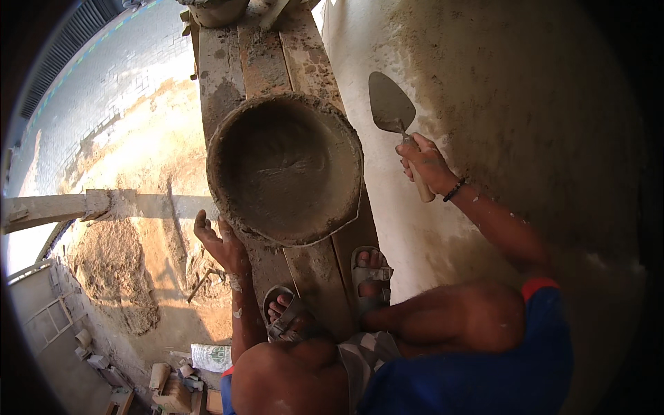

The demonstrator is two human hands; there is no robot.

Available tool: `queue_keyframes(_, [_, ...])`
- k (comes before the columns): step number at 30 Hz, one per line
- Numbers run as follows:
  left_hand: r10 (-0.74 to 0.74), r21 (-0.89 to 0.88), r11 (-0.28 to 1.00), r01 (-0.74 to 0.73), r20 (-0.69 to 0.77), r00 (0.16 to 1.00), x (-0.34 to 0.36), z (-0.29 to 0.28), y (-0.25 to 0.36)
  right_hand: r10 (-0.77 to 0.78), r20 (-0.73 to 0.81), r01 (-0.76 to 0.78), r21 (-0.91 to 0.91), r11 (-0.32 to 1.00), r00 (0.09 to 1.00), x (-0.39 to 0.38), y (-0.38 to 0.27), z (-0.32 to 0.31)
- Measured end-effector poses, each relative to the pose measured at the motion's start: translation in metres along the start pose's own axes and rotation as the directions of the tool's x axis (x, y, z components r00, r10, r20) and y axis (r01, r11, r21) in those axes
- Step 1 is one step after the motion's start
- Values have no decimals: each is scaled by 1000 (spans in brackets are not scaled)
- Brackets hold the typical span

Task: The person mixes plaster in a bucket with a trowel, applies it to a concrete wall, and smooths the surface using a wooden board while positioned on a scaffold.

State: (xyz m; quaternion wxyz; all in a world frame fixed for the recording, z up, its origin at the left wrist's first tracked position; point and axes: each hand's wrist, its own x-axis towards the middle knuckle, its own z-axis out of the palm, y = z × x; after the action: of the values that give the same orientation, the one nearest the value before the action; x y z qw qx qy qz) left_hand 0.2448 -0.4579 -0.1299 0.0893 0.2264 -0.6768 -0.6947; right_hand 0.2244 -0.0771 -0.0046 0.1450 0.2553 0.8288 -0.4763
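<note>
My right hand (427,164) is closed round the wooden handle of a pointing trowel (391,104). Its leaf-shaped metal blade is raised in front of the wall, to the right of a round bucket (216,159). Wet grey mortar (287,169) coats the bucket's inside and lies in its bottom. Close to the bucket's lower left side is my left hand (223,243), fingers apart and holding nothing; whether a fingertip touches the bucket I cannot tell.
I squat on a scaffold of wooden planks (315,273), high above the ground. A plastered wall (526,124) rises on the right. Another bucket (218,12) stands at the planks' far end. A timber beam (55,209) juts out left, above a sand heap (114,273).
</note>
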Motion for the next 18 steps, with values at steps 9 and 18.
queue_keyframes(9, [183,695,641,-327,276,944,-20,-70,-193,118,-43,-120,-61,991,992,19,116,72])
queue_keyframes(18, [-94,714,694,-96,222,970,-41,-86,-206,-266,-118,191,-435,880,957,22,141,106])
